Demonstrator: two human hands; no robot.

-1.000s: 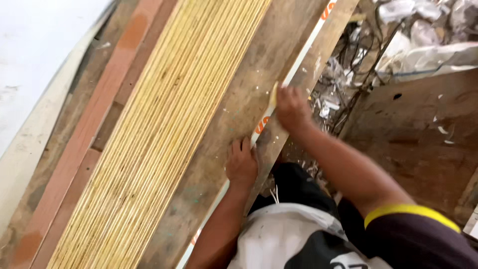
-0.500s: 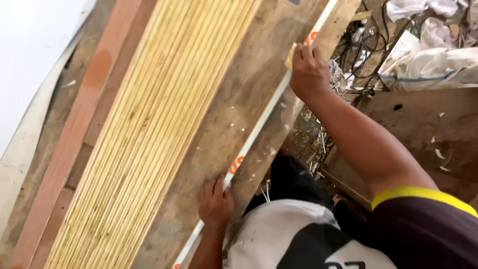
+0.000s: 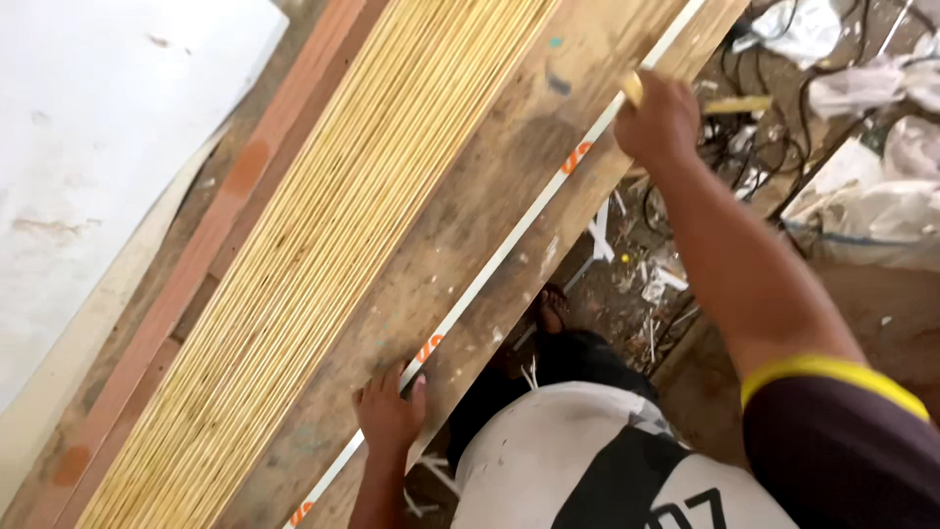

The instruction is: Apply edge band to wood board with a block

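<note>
Left hand [image 3: 390,416] pressed flat, fingers together, on a thin white strip [image 3: 509,245] lying along a rough wooden board [image 3: 470,216]. Right hand [image 3: 661,122], farther up the strip, fisted around a small yellowish tool [image 3: 633,88]. Beyond the left hand: glossy ribbed bamboo-coloured slats [image 3: 323,235].

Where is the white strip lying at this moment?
In the head view, the white strip lies diagonally on the wooden board, right of the bamboo sticks, under both hands.

The plank [image 3: 470,225] is rough, matt, stained wood; the strip [image 3: 509,245] along its edge looks smooth white plastic; the slats [image 3: 323,245] are pale yellow wood, slightly glossy.
</note>
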